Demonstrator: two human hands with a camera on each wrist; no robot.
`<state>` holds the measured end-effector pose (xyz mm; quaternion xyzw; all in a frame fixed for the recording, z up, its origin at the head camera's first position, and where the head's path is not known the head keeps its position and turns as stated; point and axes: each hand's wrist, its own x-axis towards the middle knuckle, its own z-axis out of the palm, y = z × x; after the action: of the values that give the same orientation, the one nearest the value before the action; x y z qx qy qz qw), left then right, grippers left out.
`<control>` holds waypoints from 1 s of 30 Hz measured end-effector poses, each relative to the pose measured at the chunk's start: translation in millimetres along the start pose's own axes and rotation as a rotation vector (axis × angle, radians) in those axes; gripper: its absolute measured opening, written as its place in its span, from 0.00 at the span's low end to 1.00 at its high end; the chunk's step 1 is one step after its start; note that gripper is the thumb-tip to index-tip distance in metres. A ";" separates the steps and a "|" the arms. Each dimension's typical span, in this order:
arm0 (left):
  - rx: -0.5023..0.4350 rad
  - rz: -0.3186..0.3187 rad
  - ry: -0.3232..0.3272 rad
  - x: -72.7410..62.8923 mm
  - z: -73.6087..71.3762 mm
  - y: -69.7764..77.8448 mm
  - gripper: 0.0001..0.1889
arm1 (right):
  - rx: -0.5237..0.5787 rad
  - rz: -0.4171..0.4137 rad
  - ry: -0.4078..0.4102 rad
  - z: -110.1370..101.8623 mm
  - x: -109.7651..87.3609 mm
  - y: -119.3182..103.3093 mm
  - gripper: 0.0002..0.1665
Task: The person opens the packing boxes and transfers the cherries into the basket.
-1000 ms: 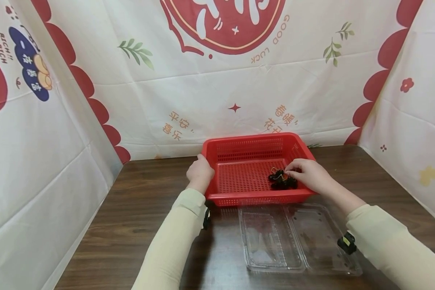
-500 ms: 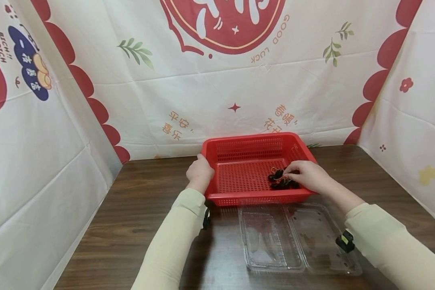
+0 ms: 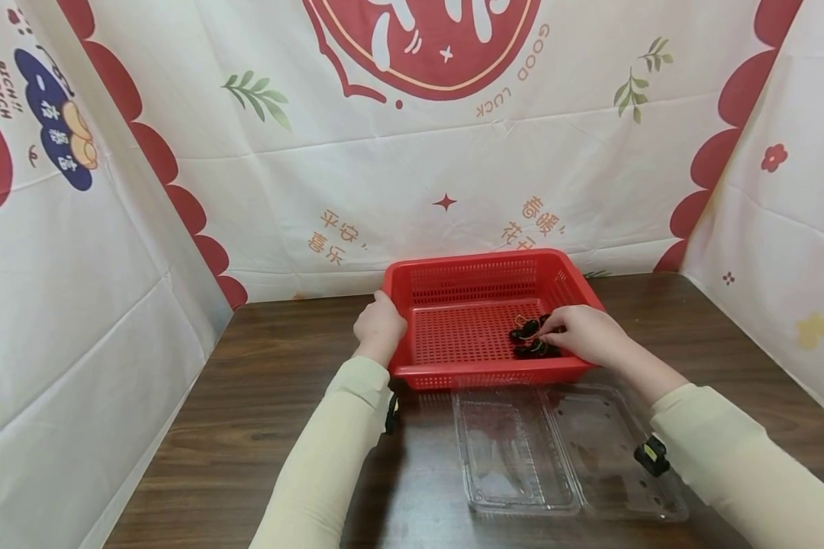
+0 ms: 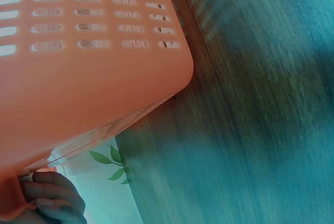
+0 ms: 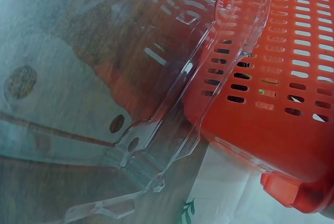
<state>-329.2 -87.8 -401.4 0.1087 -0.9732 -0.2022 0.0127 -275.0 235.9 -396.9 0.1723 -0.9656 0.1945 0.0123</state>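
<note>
A red perforated basket [image 3: 460,335] stands at the back of the table. My left hand [image 3: 381,329] grips its left rim; in the left wrist view, curled fingers [image 4: 55,195] show beneath the rim. Inside, toward the right front corner, lies a small heap of dark, glossy things with thin orange and yellow-green cords [image 3: 527,335]; their kind is too small to tell. My right hand [image 3: 584,334] reaches over the basket's right side, and its thumb and forefinger pinch at the cords of the heap. The hand hides part of the heap. The right wrist view does not show this hand.
A clear plastic clamshell box [image 3: 518,457] lies open in front of the basket, its lid [image 3: 611,450] folded out to the right under the right forearm. The brown wooden table [image 3: 261,427] meets a printed white cloth [image 3: 302,191] at the back and sides.
My right hand has shifted slightly within the heap, first left, then back right, and the cords and dark things have moved a little. My left hand keeps its hold on the rim.
</note>
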 end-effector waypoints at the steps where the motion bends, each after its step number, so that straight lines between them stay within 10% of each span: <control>1: 0.000 0.000 0.001 0.2 -0.1 0.2 0.27 | -0.002 0.004 0.001 -0.3 0.1 -0.4 0.08; 30: -0.005 -0.001 -0.010 -0.9 0.1 0.3 0.29 | -0.041 0.051 0.013 2.1 -0.5 -1.8 0.15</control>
<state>-328.3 -87.2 -401.4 0.1084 -0.9727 -0.2052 0.0082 -273.8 233.7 -398.2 0.1461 -0.9733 0.1761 0.0171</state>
